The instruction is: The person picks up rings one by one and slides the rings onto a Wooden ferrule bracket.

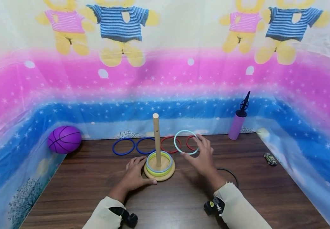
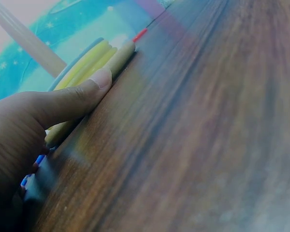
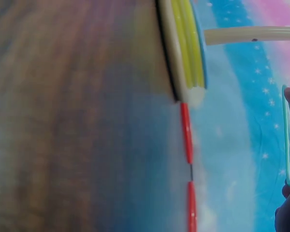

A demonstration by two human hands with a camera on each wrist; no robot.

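A wooden peg stand [image 1: 157, 140] rises from a round base in the middle of the table. Yellow rings [image 1: 159, 173] lie stacked around the foot of its peg, with a light blue ring [image 3: 201, 43] on top. My left hand [image 1: 134, 175] grips the base from the left, its thumb [image 2: 102, 79] on the near edge. To the right of the peg, my right hand [image 1: 204, 157] pinches a pale turquoise ring [image 1: 175, 143] between thumb and fingers. That ring is raised and tilted up, lower than the peg's top in the head view.
Two blue rings [image 1: 114, 151] and two red rings [image 1: 165, 150] lie along the back. A black arc [image 1: 234, 176] shows beside my right forearm, partly hidden. A purple basketball [image 1: 64, 140] sits back left; a purple hand pump [image 1: 237, 127] and a toy car [image 1: 270, 159] stand right.
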